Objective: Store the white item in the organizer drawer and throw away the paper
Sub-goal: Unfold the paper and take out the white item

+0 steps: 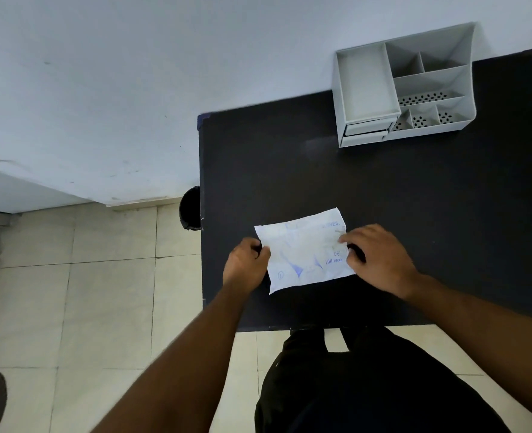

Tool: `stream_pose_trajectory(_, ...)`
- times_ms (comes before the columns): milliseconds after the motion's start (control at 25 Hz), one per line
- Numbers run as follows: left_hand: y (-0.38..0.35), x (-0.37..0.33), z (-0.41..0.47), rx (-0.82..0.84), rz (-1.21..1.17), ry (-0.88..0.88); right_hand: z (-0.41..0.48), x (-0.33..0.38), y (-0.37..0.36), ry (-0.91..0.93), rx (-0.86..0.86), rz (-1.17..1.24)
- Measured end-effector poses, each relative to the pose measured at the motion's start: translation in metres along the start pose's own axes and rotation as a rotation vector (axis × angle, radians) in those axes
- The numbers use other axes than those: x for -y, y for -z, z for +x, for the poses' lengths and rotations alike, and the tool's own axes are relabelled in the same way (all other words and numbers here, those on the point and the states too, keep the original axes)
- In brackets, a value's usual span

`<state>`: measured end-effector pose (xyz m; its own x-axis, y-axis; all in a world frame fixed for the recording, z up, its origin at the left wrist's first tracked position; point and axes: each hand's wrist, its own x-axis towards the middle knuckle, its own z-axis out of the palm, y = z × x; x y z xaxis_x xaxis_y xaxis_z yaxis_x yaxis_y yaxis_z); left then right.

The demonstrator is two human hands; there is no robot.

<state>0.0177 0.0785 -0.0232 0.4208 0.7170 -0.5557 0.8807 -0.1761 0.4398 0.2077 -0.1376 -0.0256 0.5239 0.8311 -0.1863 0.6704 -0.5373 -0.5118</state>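
As the head view has it, my left hand (246, 260) and right hand (378, 259) pinch opposite edges of the paper packet (305, 254) at the worktop's (414, 198) near side. Opening step, I judge; next, free the unseen white item for the organizer (364, 82) drawer.

A creased white paper packet (305, 250), blue-printed, sits well apart from the grey compartmented organizer (403, 85).

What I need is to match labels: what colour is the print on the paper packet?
Blue, on the white paper packet; the head view shows it.
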Motion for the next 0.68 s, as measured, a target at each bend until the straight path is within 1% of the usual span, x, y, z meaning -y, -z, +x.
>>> stream_pose_trajectory(40, 0.000, -0.006, 0.008, 0.010, -0.086, 0.073, 0.006, 0.001, 0.002, -0.047, -0.043, 0.014)
stream_pose_trajectory(80, -0.002, -0.011, 0.014, 0.039, -0.169, 0.138, 0.011, 0.003, 0.003, -0.097, -0.045, 0.029)
stream_pose_trajectory(160, -0.007, -0.016, 0.022, 0.102, -0.262, 0.210, 0.022, 0.006, 0.002, -0.265, 0.063, 0.143)
stream_pose_trajectory(240, -0.010, -0.018, 0.024, 0.104, -0.228, 0.229, 0.031, 0.002, -0.006, -0.487, 0.152, 0.400)
stream_pose_trajectory(320, -0.011, -0.018, 0.024, 0.067, -0.140, 0.215, 0.032, -0.004, -0.016, -0.667, 0.113, 0.651)
stream_pose_trajectory(400, -0.005, -0.024, 0.023, 0.025, -0.130, 0.176, 0.027, -0.005, -0.018, -0.732, 0.082, 0.759)
stream_pose_trajectory(520, 0.014, -0.050, 0.017, 0.056, -0.293, 0.092, 0.021, 0.000, -0.013, -0.757, 0.063, 0.876)
stream_pose_trajectory(600, 0.030, -0.076, 0.004, 0.150, -0.412, 0.012, 0.019, 0.000, -0.009, -0.780, 0.067, 0.928)
stream_pose_trajectory(680, 0.040, -0.094, -0.008, 0.290, -0.441, -0.066, 0.018, -0.002, -0.006, -0.794, 0.080, 0.950)
